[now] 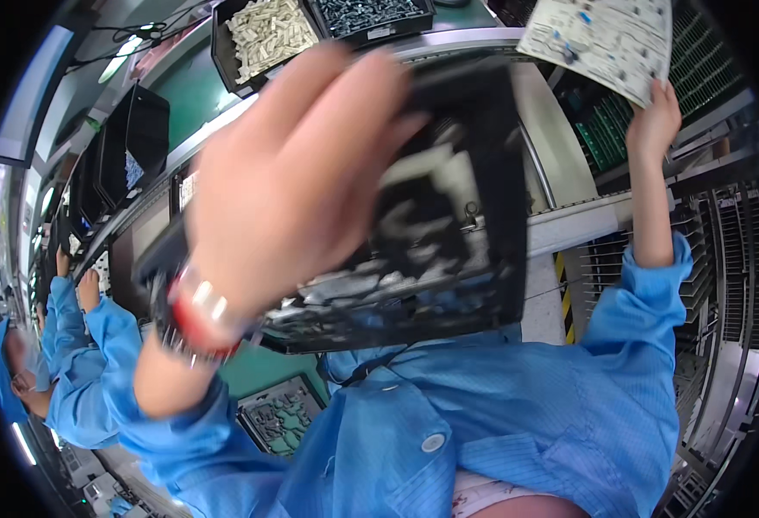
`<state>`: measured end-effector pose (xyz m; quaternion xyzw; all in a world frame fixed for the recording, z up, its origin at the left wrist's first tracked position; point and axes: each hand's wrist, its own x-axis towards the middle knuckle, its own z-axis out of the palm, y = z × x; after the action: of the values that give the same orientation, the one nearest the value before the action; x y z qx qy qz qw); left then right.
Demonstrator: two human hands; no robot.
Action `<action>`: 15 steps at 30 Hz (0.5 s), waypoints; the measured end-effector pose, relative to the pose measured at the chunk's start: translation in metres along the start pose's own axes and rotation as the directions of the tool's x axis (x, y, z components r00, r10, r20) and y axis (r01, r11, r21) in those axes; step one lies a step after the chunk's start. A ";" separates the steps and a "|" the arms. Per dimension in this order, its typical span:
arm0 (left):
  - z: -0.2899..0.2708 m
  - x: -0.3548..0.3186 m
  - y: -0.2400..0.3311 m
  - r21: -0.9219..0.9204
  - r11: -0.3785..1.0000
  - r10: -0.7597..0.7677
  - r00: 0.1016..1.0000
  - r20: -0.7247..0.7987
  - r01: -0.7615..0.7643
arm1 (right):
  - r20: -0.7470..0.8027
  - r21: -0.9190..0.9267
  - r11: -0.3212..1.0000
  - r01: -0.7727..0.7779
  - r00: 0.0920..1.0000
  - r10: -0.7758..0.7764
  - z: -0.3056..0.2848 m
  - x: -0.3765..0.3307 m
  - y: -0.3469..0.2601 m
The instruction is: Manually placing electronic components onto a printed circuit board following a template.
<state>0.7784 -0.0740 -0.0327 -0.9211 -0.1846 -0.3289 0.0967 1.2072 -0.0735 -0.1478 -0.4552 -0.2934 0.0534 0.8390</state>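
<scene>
In the head view the left hand (297, 186), blurred and close to the camera, grips a black tray (449, 224) of pale parts, fingers wrapped over its near wall; the tray hangs tilted above the blue-coated lap. The right hand (653, 116) pinches the lower edge of a white circuit board (600, 39), held up over green racks (621, 129); a bin of pale parts (267, 34) sits at the top.

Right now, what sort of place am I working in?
Most likely an electronics assembly line: the right hand holds a circuit board, parts bins sit above, and the left hand grips a black component tray.
</scene>
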 end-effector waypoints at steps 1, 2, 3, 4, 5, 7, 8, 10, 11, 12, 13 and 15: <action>0.015 0.022 0.001 -0.056 0.996 -0.073 0.997 0.034 0.075 | -0.014 -0.006 1.000 0.003 1.000 -0.003 -0.005 -0.008 -0.016; 0.036 0.039 -0.007 -0.032 0.999 0.017 1.000 -0.014 -0.018 | -0.031 -0.020 1.000 0.009 0.999 -0.010 -0.013 -0.015 -0.030; 0.037 0.063 0.003 -0.043 0.997 -0.047 0.978 0.201 0.057 | -0.069 -0.042 0.999 0.017 0.997 -0.020 -0.019 -0.022 -0.042; 0.056 0.073 -0.006 -0.168 0.984 -0.021 0.984 0.178 0.051 | -0.106 -0.069 0.997 0.025 0.994 -0.033 -0.024 -0.029 -0.051; 0.079 0.087 -0.010 -0.251 0.966 -0.019 0.983 0.184 0.066 | -0.098 -0.090 0.992 0.089 0.990 -0.098 -0.040 -0.029 -0.069; 0.116 0.093 -0.012 -0.181 0.975 -0.080 0.961 0.263 0.130 | -0.116 -0.139 0.985 0.102 0.986 -0.119 -0.045 -0.043 -0.085; 0.136 0.097 -0.016 -0.207 0.973 -0.031 0.952 0.305 0.098 | -0.097 -0.160 0.978 0.137 0.983 -0.153 -0.053 -0.045 -0.092; 0.151 0.102 -0.022 -0.295 0.945 0.002 0.903 0.430 0.138 | -0.152 -0.160 0.968 0.192 0.964 -0.216 -0.074 -0.043 -0.104; 0.160 0.104 -0.026 -0.303 0.943 0.005 0.903 0.430 0.139 | -0.143 -0.141 0.969 0.201 0.965 -0.221 -0.083 -0.042 -0.113; 0.173 0.104 -0.031 -0.334 0.930 0.031 0.869 0.494 0.156 | -0.151 -0.171 0.966 0.194 0.964 -0.221 -0.083 -0.045 -0.123; 0.182 0.103 -0.034 -0.360 0.917 0.061 0.831 0.553 0.173 | -0.101 -0.099 0.980 0.174 0.978 -0.184 -0.100 -0.038 -0.132; 0.194 0.093 -0.047 -0.452 0.854 0.072 0.802 0.592 0.257 | -0.039 0.003 0.996 0.086 0.996 -0.086 -0.116 -0.033 -0.148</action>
<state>0.9361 0.0528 -0.1185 -0.9579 -0.1577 -0.0680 -0.2300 1.2161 -0.2557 -0.0928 -0.4411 -0.2961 0.0089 0.8472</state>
